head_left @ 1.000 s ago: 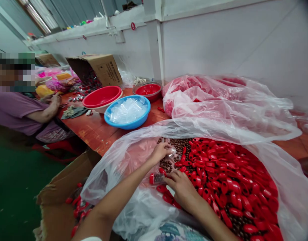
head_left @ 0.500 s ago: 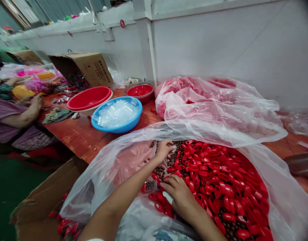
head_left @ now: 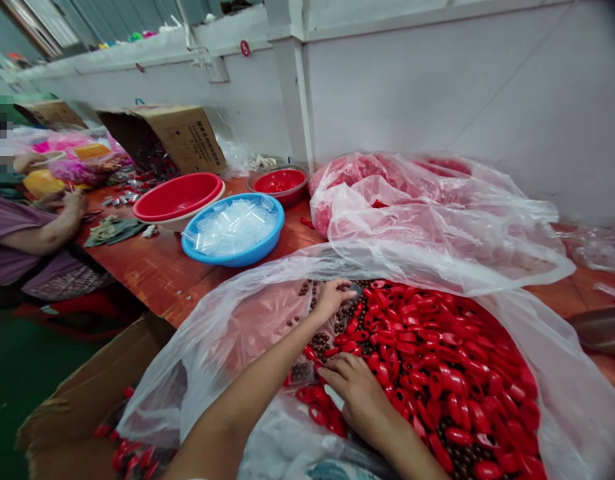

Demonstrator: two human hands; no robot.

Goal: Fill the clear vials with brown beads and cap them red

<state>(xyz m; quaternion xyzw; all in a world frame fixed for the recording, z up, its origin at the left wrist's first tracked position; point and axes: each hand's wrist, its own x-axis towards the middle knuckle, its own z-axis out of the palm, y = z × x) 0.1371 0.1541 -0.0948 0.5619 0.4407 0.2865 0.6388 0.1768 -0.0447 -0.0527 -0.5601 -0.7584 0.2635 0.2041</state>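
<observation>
My left hand (head_left: 332, 300) pinches a small clear plastic box (head_left: 356, 291) over the brown beads (head_left: 343, 319) at the pile's far edge. Closer to me, my right hand (head_left: 356, 393) has its fingers curled over red hollow plastic pieces (head_left: 432, 343); what lies under its fingertips is hidden. Something white (head_left: 334, 398) shows at the thumb side of that hand, too unclear to name. Just left of the right fingertips lies a clear case (head_left: 301, 372) with brown beads in it. Pieces and beads lie together on a spread translucent plastic bag (head_left: 212, 333).
A blue basin (head_left: 272, 243) of clear plastic pieces stands beyond the bag, beside a red basin (head_left: 180, 190). A large bag (head_left: 437, 213) of red pieces lies by the wall. A cardboard box (head_left: 87, 393) sits lower left. Another person's arm (head_left: 52, 230) is at far left.
The clear box in my left hand has turned and shows more plainly beyond the fingertips. My right hand stays nearly in place, its fingers slightly shifted.
</observation>
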